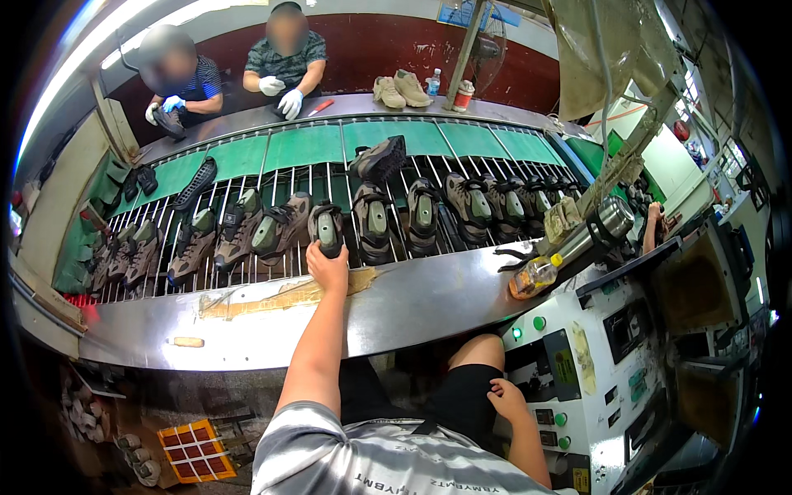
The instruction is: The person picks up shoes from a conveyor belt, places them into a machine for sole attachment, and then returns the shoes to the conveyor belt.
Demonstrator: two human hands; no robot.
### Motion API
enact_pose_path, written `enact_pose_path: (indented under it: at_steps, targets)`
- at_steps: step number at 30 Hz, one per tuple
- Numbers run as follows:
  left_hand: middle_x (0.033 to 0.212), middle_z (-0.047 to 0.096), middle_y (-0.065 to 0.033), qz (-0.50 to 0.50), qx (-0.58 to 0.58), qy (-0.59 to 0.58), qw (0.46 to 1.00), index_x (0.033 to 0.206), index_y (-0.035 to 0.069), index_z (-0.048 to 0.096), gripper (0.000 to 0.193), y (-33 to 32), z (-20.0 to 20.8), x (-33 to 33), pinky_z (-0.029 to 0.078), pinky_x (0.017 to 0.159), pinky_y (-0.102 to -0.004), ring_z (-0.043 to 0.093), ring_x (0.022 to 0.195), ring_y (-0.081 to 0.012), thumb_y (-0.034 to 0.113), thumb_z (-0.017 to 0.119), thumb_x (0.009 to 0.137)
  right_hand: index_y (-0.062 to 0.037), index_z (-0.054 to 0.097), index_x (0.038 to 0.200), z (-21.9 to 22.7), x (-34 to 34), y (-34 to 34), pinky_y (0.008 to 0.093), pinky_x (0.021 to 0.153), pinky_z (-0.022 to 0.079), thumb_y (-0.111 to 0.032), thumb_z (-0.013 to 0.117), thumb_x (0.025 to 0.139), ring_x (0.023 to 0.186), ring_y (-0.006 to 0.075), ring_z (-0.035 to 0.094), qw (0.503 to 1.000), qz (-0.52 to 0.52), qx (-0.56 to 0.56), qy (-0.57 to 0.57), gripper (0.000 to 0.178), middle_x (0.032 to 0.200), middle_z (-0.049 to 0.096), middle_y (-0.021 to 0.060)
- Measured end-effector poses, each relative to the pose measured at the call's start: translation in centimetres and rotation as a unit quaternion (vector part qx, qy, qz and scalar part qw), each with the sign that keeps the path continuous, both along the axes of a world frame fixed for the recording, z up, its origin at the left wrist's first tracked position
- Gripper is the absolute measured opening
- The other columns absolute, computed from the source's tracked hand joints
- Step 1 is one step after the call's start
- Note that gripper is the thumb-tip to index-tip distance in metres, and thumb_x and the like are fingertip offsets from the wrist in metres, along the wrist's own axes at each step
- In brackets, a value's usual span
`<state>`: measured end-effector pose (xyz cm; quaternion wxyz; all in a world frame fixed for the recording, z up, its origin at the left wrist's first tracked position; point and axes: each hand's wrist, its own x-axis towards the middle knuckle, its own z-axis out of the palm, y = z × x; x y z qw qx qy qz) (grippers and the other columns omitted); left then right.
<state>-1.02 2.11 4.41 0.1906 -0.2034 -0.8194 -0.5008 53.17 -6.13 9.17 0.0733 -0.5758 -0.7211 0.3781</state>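
Note:
My left hand (328, 269) reaches over the steel ledge and is closed on the near end of a brown-grey shoe (327, 224) with a green last in its opening. This shoe stands on the metal rollers, between a shoe lying at a slant (283, 223) on its left and an upright shoe (372, 221) on its right. Behind that one, another shoe (380, 158) lies tipped with its dark sole showing. My right hand (507, 399) rests low beside my right thigh, fingers loosely curled and a little apart, with nothing in them.
More shoes on lasts line the roller conveyor both ways, and a loose black sole (195, 182) lies among them. A bottle of yellow liquid (535, 277) and a steel flask (596, 232) are at the right, above a control panel (569, 355). Two gloved co-workers sit across; one holds a shoe (171, 122).

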Motion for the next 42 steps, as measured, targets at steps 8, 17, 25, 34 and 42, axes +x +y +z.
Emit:
enact_pose_path:
  at_steps: [8,17,25,34,42]
  targets:
    - [0.126,0.055,-0.0120,-0.018,0.020,0.006,1.000,0.121,0.008,0.053,0.065,2.0,-3.6,-4.2,0.039,0.099,-0.0484,0.051,0.120,-0.0349,0.031,0.084,0.067,0.0001,0.062,0.113,-0.9,3.0,-1.6,0.0307,0.074,0.052,-0.008,0.069,0.080,0.078,0.0176,0.063,0.999,-0.048,-0.022,-0.011,0.034,0.089,0.064,0.0088]
    - [0.121,0.052,-0.0164,-0.016,0.021,-0.005,1.000,0.120,0.005,0.051,0.066,3.3,-3.3,-6.8,0.042,0.097,-0.0478,0.050,0.115,-0.0387,0.027,0.084,0.067,-0.0020,0.059,0.117,-3.1,-7.7,5.2,0.0266,0.074,0.051,0.001,0.066,0.081,0.080,0.0125,0.062,0.965,-0.072,0.041,0.249,0.037,0.088,0.063,0.0052]
    - [0.115,0.053,-0.0157,-0.050,0.031,-0.024,0.998,0.111,0.005,0.054,0.060,3.9,-2.3,-7.5,0.042,0.095,-0.0476,0.051,0.111,-0.0380,0.019,0.084,0.060,-0.0092,0.041,0.138,2.8,-38.6,28.4,0.0302,0.083,0.049,-0.013,0.066,0.084,0.093,0.0158,0.059,0.869,0.018,-0.068,0.489,0.060,0.107,0.061,0.0087]
    - [0.117,0.051,-0.0175,-0.087,0.033,-0.063,0.994,0.115,0.004,0.053,0.063,4.9,-1.0,-7.7,0.042,0.096,-0.0437,0.051,0.111,-0.0355,0.014,0.084,0.061,-0.0103,0.048,0.138,-8.2,-59.8,53.0,0.0497,0.101,0.039,-0.059,0.072,0.074,0.128,0.0381,0.044,0.912,-0.160,-0.287,0.244,0.084,0.141,0.045,0.0227]
    - [0.117,0.050,-0.0196,-0.094,0.036,-0.076,0.992,0.114,0.003,0.052,0.063,4.5,-0.6,-9.1,0.043,0.096,-0.0456,0.051,0.112,-0.0381,0.013,0.084,0.061,-0.0073,0.061,0.105,-10.0,-64.6,53.4,0.0440,0.080,0.055,-0.028,0.068,0.074,0.088,0.0292,0.067,0.806,-0.142,-0.353,0.454,0.038,0.101,0.067,0.0124]
